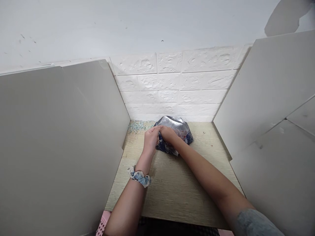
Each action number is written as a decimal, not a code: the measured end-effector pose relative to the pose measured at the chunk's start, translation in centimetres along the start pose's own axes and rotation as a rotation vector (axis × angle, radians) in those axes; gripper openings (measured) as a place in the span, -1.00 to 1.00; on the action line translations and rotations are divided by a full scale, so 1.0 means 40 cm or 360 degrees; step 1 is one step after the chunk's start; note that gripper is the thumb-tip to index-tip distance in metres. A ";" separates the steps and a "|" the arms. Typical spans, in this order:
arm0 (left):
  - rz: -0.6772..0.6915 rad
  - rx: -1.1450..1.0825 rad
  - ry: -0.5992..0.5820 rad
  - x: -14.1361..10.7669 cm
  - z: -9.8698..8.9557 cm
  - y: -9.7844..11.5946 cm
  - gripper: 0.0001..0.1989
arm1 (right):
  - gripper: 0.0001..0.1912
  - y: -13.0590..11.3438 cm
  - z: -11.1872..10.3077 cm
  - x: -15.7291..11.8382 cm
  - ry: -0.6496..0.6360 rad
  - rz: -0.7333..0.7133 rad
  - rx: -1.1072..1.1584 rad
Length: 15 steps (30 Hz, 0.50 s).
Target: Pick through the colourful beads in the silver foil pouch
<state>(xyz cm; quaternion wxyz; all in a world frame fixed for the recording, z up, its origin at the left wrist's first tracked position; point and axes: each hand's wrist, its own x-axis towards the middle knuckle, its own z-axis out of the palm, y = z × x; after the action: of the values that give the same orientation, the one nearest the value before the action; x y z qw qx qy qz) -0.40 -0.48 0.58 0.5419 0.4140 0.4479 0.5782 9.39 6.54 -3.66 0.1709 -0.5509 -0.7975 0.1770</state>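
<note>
On the wooden table lies a dark blue bag point(188, 135) with a silver inside, opened out, with small reddish and clear bits in it. My left hand point(152, 137) is closed at the bag's left edge, its fingertips pinched together. My right hand point(167, 133) touches it there, over the left part of the bag, its fingers bent and mostly hidden. What the fingertips hold is too small to make out. A blue and white scrunchie point(140, 177) circles my left wrist.
Small clear and greenish beads point(139, 127) are scattered on the table point(177, 186) at its back left corner. Grey panels stand on the left point(61, 141) and right point(265, 98). A white brick-patterned wall point(169, 82) rises behind.
</note>
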 end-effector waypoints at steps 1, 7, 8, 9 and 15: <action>0.0001 0.0003 0.0014 0.000 0.000 0.000 -0.77 | -0.68 0.005 -0.004 0.003 0.0003 -0.0016 0.0019; -0.0055 0.0062 0.0023 0.006 -0.003 -0.003 -0.79 | -0.83 0.039 -0.085 0.001 0.0013 -0.0154 0.0476; -0.0064 0.0075 0.0027 0.007 -0.003 -0.003 -0.79 | -0.85 0.043 -0.102 -0.006 -0.0040 -0.0201 0.0736; -0.0068 0.0088 0.0029 0.007 -0.003 -0.004 -0.79 | -0.85 0.044 -0.116 -0.014 -0.0107 -0.0224 0.1003; -0.0042 0.0136 0.0005 0.007 -0.002 -0.004 -0.80 | -0.85 0.031 -0.150 -0.050 -0.0433 -0.0097 0.1961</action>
<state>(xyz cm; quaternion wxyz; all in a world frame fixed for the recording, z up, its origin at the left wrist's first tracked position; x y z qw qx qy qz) -0.46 -0.22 0.39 0.5306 0.4299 0.4786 0.5519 13.88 5.62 0.88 0.3589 -0.3010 -0.5790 0.6673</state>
